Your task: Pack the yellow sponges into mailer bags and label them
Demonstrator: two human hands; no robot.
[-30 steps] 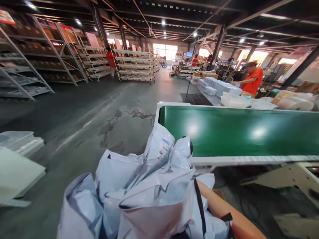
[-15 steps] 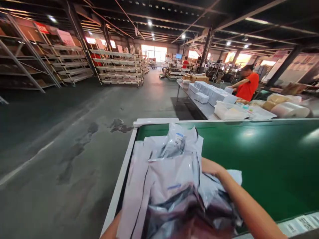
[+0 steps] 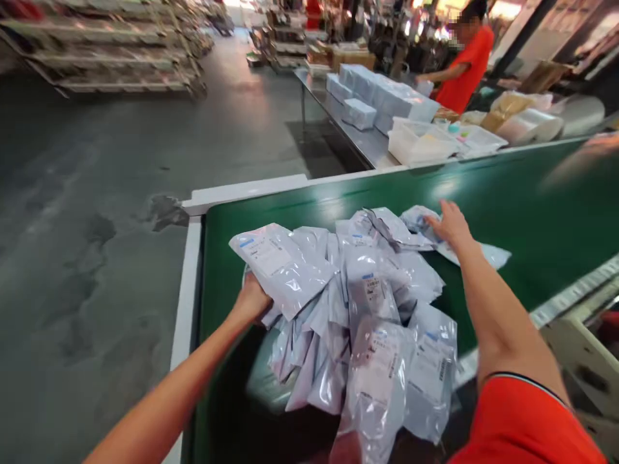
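Observation:
A heap of white plastic mailing bags [image 3: 329, 303] with printed labels lies on the green conveyor belt [image 3: 271, 209], several overlapping and some standing on edge. My left hand [image 3: 254, 298] is against the heap's left side, its fingers hidden beneath a labelled mailing bag [image 3: 271, 254]; whether it grips anything is not visible. At the far right of the heap, my right hand [image 3: 452, 227] rests with fingers spread on a small mailing bag [image 3: 418, 219]. Closest to me, two labelled bags [image 3: 380, 370] lie at the near edge of the heap.
The belt's white frame [image 3: 186, 303] runs along the left and far sides. Beyond it stands a metal table [image 3: 372, 145] with white boxes [image 3: 382, 90] and a plastic bin [image 3: 416, 142]. A person in a red shirt [image 3: 467, 67] works behind it. Shelving racks [image 3: 111, 51] stand far left.
The bundle of mailing bags between my arms has come down and spread over the belt. My right hand has moved out to the far right side, and the view has tilted down.

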